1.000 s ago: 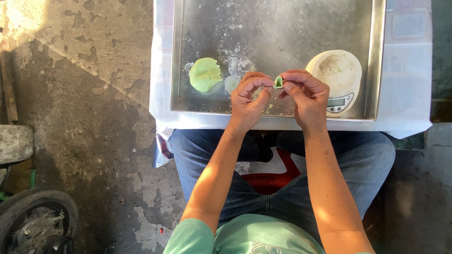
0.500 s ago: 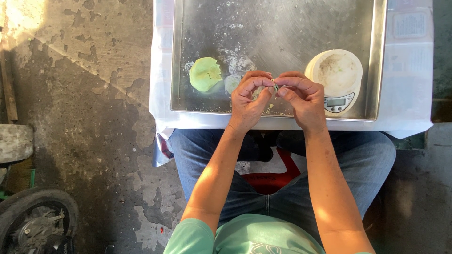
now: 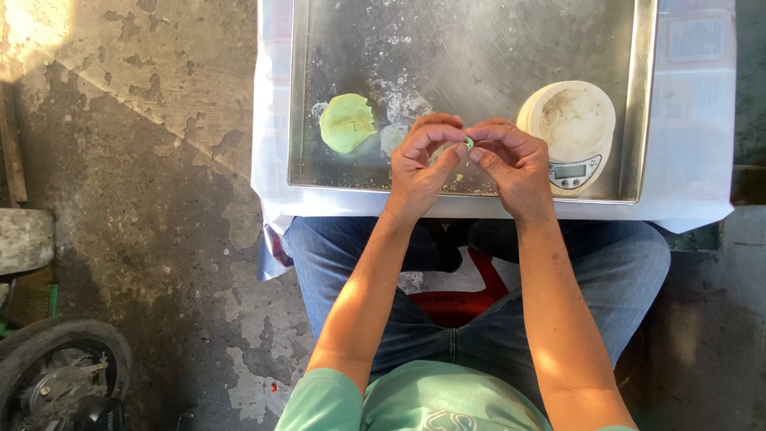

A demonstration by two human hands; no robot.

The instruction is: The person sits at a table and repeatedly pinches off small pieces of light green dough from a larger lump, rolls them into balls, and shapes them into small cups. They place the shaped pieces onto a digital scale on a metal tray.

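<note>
Over the near edge of a steel tray, my left hand and my right hand meet, fingertips pinched together around a small piece of green dough. Only a sliver of that piece shows between the fingers. A larger lump of green dough lies on the tray to the left of my left hand. A second, paler bit of dough sits just beside my left hand's fingers. A round white kitchen scale stands on the tray right of my right hand.
The tray rests on a white sheet-covered table above my knees. Flour dusts the tray's middle. A worn concrete floor lies to the left, with a wheel at the lower left and a stone block at the left edge.
The green piece, standing up between my fingertips a second ago, is now pinched smaller and mostly covered by my fingers. Both hands stayed in place over the tray edge.
</note>
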